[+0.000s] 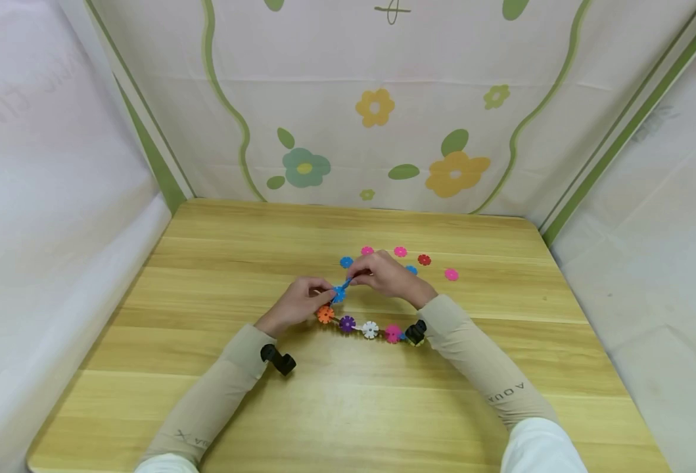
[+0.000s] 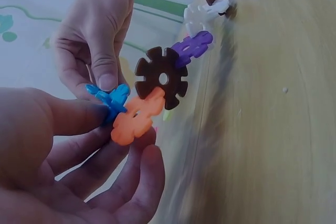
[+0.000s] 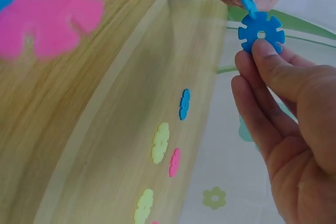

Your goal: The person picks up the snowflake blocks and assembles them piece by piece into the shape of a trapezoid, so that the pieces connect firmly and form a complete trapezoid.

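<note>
Apparently I'm fitting a blue disc (image 3: 268, 25) onto the chain (image 1: 348, 323) of slotted discs; the next move, I'd judge, calls for pressing its slot firmly home. My left hand (image 1: 297, 305) pinches the chain near its blue end (image 1: 338, 293); my right hand (image 1: 386, 274) pinches that blue disc, at about its nine o'clock. From my left, the chain runs toward four o'clock; loose discs (image 1: 400, 251) lie around my right's one o'clock.

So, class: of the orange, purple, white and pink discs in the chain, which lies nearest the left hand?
The orange disc, close beside the left hand; the purple disc, white disc and pink disc sit progressively farther away.
</note>
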Demonstrator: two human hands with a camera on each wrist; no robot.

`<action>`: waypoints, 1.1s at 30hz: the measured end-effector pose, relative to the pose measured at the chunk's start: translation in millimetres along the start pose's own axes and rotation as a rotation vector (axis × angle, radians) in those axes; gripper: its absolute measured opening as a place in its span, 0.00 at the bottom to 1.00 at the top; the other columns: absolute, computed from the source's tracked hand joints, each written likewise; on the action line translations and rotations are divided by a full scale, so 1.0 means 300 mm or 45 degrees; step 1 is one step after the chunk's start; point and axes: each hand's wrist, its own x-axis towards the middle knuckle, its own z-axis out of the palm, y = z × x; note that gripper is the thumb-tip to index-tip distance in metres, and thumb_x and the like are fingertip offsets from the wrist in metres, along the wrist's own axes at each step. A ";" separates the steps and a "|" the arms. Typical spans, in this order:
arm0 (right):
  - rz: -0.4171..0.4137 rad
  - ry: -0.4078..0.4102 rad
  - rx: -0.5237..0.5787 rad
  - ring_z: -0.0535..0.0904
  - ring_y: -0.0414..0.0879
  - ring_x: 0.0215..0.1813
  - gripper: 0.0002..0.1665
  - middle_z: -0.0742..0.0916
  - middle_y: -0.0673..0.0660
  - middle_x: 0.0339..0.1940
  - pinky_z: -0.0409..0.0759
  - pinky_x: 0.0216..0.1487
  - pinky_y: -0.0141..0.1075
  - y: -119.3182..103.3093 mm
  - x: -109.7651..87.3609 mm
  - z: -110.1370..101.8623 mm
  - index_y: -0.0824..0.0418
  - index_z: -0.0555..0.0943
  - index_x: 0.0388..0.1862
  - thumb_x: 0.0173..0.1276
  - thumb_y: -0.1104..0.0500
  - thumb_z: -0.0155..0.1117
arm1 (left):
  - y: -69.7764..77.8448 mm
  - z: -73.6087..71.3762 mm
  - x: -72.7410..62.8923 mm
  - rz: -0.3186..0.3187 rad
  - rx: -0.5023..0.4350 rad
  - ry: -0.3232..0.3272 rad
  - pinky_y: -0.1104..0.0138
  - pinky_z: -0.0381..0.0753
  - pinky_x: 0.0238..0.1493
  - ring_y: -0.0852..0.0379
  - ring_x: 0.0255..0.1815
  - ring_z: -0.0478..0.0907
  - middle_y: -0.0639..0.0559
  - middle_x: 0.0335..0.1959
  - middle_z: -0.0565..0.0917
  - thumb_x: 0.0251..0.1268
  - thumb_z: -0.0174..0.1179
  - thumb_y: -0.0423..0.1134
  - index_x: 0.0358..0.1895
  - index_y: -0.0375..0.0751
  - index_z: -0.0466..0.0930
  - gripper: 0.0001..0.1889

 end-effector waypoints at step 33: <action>0.127 -0.017 -0.065 0.91 0.51 0.49 0.12 0.93 0.63 0.49 0.90 0.52 0.40 0.011 -0.028 -0.044 0.67 0.89 0.54 0.75 0.64 0.70 | -0.013 0.006 -0.011 -0.005 0.009 0.119 0.65 0.82 0.42 0.55 0.41 0.82 0.43 0.46 0.89 0.80 0.61 0.38 0.47 0.37 0.90 0.10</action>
